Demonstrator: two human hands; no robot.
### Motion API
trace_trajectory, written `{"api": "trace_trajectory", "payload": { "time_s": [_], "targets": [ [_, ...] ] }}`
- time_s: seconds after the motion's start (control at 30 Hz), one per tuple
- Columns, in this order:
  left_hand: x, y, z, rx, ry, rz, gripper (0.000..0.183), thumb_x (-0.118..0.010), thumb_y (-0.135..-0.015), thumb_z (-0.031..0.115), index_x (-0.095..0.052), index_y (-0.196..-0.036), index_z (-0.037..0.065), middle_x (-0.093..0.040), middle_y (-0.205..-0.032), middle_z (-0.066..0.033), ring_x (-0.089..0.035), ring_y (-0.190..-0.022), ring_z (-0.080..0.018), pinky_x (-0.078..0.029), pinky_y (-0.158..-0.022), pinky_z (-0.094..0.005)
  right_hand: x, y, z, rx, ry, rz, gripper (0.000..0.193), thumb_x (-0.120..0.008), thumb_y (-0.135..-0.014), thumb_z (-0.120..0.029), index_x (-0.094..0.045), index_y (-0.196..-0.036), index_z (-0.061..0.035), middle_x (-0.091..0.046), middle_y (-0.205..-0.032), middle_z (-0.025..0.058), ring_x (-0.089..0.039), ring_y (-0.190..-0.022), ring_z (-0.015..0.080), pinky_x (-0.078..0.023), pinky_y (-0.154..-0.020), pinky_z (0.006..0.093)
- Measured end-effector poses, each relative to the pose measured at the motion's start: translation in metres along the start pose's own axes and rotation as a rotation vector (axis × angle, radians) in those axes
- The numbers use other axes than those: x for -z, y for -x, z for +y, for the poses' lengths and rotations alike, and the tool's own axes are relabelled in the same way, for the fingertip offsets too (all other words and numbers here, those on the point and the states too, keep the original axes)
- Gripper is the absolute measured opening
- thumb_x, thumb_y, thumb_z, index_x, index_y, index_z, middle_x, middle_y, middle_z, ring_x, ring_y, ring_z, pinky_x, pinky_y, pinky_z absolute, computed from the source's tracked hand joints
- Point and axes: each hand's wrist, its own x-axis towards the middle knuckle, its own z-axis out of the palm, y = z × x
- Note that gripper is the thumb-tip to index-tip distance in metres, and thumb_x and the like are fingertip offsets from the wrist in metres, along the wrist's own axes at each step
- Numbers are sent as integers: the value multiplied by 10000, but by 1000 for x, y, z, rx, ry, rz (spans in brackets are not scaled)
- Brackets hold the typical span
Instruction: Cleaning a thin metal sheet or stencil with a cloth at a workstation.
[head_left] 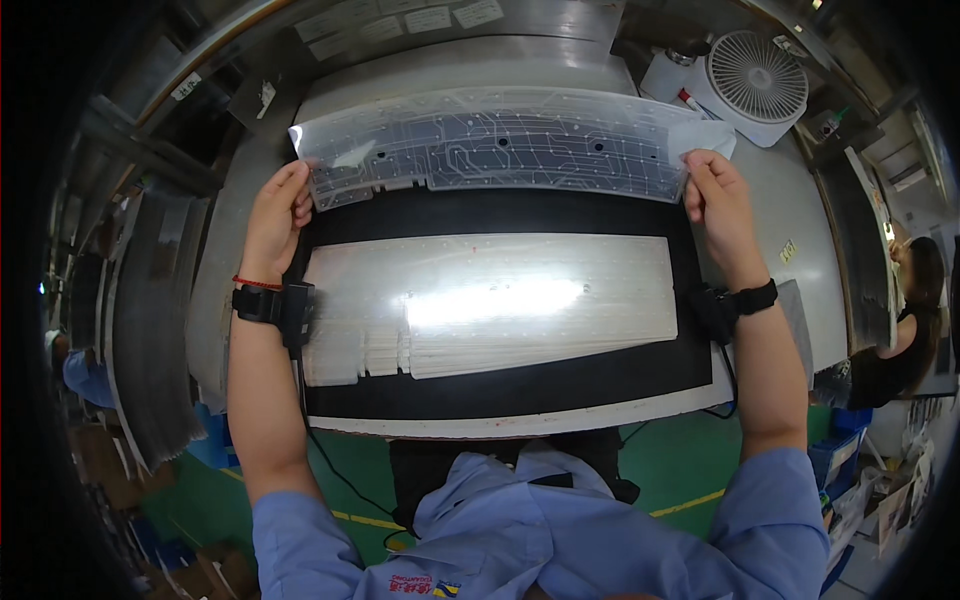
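A long, clear plastic film printed with circuit-like traces (540, 155) stretches between my two hands above the far part of a black mat. My left hand (280, 205) pinches its left end, and my right hand (717, 195) pinches its right end. Several small dark dots and a notched lower edge show on the film. Nearer to me, a stack of pale, similarly shaped sheets (560, 330) lies on the black mat (480, 213), with a bright glare across its middle. Its lower left edge has a notch like the film's.
At the back right, a white fan (757, 75) stands by a bottle (668, 75) and a red-capped marker (688, 98). Piles of thin sheets (160, 320) rise on the left. Straps with dark modules and cables sit on both my wrists. Another person (905, 320) is at the far right.
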Motion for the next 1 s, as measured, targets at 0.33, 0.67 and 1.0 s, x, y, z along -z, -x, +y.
{"api": "trace_trajectory", "payload": {
  "time_s": [0.33, 0.67, 1.0],
  "targets": [
    [-20, 3, 1, -53, 90, 70, 351, -536, -1067, 250, -620, -1286, -11, -700, -1059, -68, -644, -839, -96, -539, -770, -211, -10, 4, -4, 74, 26, 1, 289, -598, -1031, -175, -585, -1268, -11, -748, -1011, 88, -674, -789, 90, -492, -650, 203],
    [-20, 2, 1, -35, 46, 3, 241, -580, -1019, 115, -635, -1223, -1, -715, -1068, -43, -679, -950, -121, -534, -863, -263, 3, -5, 15, 4, 36, 65, 239, -612, -1018, -156, -611, -1216, -23, -747, -1001, 54, -651, -757, 65, -468, -635, 187],
    [-22, 2, 1, 4, 58, -10, 224, -570, -1029, 127, -632, -1210, 11, -711, -1070, -44, -675, -934, -114, -537, -848, -249, 1, -6, 13, 12, -42, 32, 163, -563, -1039, -123, -593, -1167, -27, -720, -986, 65, -635, -726, 79, -488, -631, 207]
  ]
}}
